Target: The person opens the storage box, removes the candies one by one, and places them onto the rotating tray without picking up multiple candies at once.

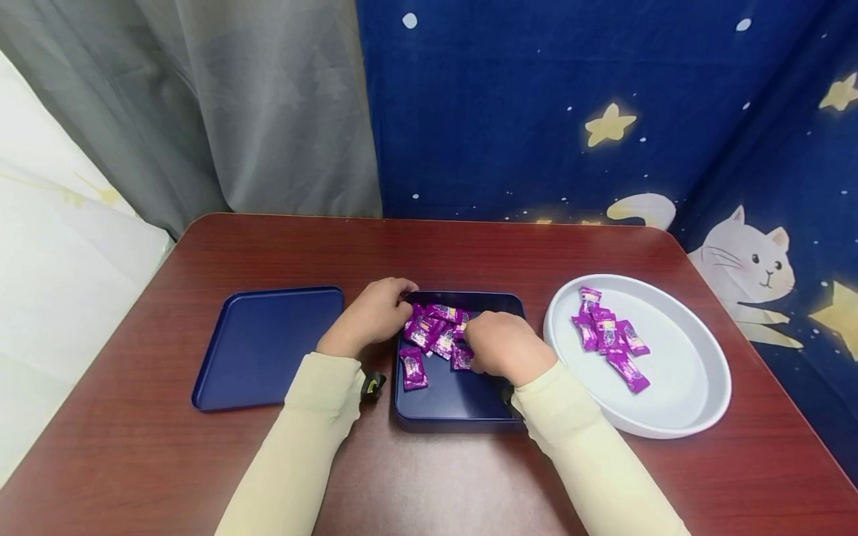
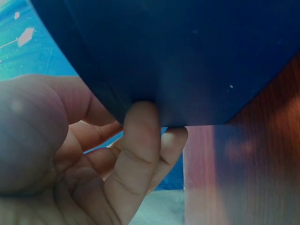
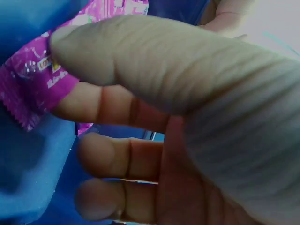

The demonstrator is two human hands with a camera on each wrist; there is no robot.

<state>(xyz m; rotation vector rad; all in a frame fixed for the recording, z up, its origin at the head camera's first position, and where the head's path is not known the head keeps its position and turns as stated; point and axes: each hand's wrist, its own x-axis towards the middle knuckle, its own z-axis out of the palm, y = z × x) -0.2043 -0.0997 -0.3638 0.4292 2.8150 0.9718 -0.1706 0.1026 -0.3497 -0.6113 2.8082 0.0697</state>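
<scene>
A deep navy tray [image 1: 449, 398] lies in the middle, with several purple-wrapped candies [image 1: 424, 331] heaped toward its back and left. My left hand [image 1: 375, 313] holds the tray at its back left corner. In the left wrist view, fingertips [image 2: 142, 115] press against the navy wall. My right hand [image 1: 506, 346] reaches down inside the tray, right of the heap. Thumb and index finger pinch a purple candy wrapper [image 3: 40, 84] in the right wrist view, while the other fingers lie loosely bent below. At the right stands a round white tray [image 1: 684, 372] with several candies [image 1: 606, 331] in it.
A flat navy lid or shallow tray [image 1: 275, 346] lies at the left on the reddish-brown wooden table [image 1: 469, 249]. A grey curtain [image 1: 281, 112] and a blue star-patterned curtain [image 1: 482, 112] hang behind the table's back edge.
</scene>
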